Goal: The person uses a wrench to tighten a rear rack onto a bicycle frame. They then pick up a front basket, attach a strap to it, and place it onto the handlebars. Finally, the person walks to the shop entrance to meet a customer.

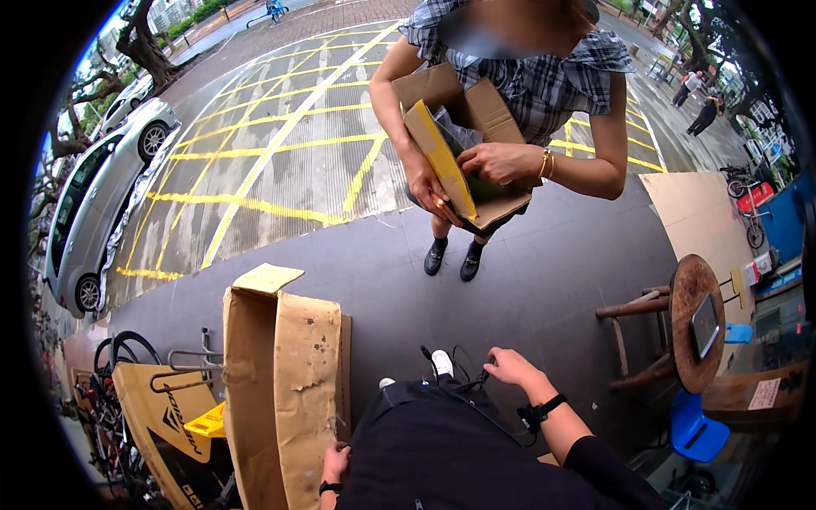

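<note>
At the lower left, a tall, narrow, open cardboard box [308, 374] stands upright, its surface stained and torn in places. My left hand [336, 461] is at its right side, fingers curled on the cardboard near the lower edge. In front of my body, my right hand [512, 368] is closed around a thin black cable [466, 384] that loops close to my trousers; part of it is hidden by the fingers. Facing me, another person in a checked top holds a smaller open cardboard box [440, 161] with yellow tape. One of that person's hands reaches into this box over clear plastic wrapping [459, 132].
On the right are a round wooden stool [693, 319] with a phone-like device on it and a blue plastic chair [699, 427]. Bicycles and a printed flat carton [166, 416] stand at far left. A silver car [106, 200] is parked beyond, beside yellow-lined paving.
</note>
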`<state>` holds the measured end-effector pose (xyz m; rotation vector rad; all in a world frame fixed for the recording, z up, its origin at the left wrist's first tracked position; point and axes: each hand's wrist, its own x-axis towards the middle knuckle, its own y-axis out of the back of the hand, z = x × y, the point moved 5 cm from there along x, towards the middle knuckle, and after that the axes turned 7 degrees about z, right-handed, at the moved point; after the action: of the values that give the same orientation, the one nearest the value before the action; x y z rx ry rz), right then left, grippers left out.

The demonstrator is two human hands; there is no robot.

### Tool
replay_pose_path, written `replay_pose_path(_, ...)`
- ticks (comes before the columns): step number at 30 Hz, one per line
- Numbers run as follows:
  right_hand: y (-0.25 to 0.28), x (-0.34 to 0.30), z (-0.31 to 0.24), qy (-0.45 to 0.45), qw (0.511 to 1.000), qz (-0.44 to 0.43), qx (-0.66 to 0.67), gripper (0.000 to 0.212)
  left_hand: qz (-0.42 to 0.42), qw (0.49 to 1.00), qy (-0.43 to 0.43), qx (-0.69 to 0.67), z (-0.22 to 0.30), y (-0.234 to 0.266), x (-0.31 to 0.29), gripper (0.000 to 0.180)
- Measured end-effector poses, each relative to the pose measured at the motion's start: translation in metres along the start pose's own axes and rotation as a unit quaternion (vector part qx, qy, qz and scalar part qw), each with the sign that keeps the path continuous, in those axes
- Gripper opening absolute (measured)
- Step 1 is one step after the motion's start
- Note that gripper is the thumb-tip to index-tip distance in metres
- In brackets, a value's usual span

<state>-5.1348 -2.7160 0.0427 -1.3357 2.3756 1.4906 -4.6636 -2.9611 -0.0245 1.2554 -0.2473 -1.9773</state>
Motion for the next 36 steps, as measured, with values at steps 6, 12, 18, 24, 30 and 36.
replay_pose_path(6,0.006,0.000,-0.002,-0.004,1.000,-0.002,-0.005,0.034,0.010,0.999,0.019,-0.032,0.001,-0.001,0.001,0.024)
replay_pose_path(12,0.001,0.003,-0.006,-0.038,0.998,-0.043,-0.004,0.039,0.009,0.999,0.020,-0.033,-0.007,-0.002,0.003,0.023)
replay_pose_path(18,-0.009,0.001,0.002,0.004,0.999,-0.027,-0.025,0.039,0.051,0.993,-0.101,-0.027,-0.050,-0.015,0.044,0.023)
replay_pose_path(24,-0.007,0.009,-0.006,-0.009,0.998,-0.058,-0.030,0.041,0.085,0.985,-0.143,-0.045,-0.076,-0.036,0.062,0.019)
replay_pose_path(30,0.000,0.020,-0.010,0.022,0.997,-0.040,-0.058,0.038,0.057,0.985,-0.153,-0.059,-0.093,-0.052,0.070,0.018)
replay_pose_path(36,-0.004,0.021,-0.020,0.045,0.996,-0.044,-0.062,0.036,0.070,0.988,-0.123,-0.064,-0.105,-0.046,0.065,0.020)
